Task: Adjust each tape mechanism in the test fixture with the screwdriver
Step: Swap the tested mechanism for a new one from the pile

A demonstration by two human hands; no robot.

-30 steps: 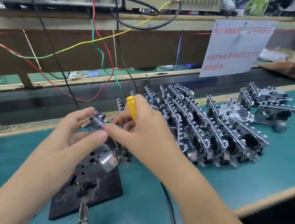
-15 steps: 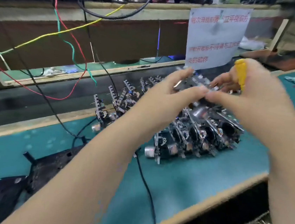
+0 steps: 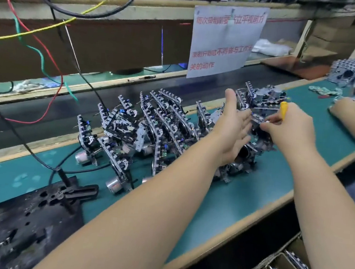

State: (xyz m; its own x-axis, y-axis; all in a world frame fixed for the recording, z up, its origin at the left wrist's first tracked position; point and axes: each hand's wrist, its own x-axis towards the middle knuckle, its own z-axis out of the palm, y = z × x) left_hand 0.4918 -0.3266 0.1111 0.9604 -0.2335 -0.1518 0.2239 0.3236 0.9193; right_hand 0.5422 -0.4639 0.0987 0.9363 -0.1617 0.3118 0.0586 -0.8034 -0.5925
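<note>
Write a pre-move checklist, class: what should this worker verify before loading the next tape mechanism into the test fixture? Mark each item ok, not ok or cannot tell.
1. Test fixture has no mechanism in it: ok.
2. Screwdriver in the right hand: ok.
3. Left hand free to pick: ok, fingers straight.
4. Mechanism at the right fingertips let go: cannot tell.
5. More mechanisms waiting in the row: ok.
6. Cable to the fixture attached: cannot tell.
</note>
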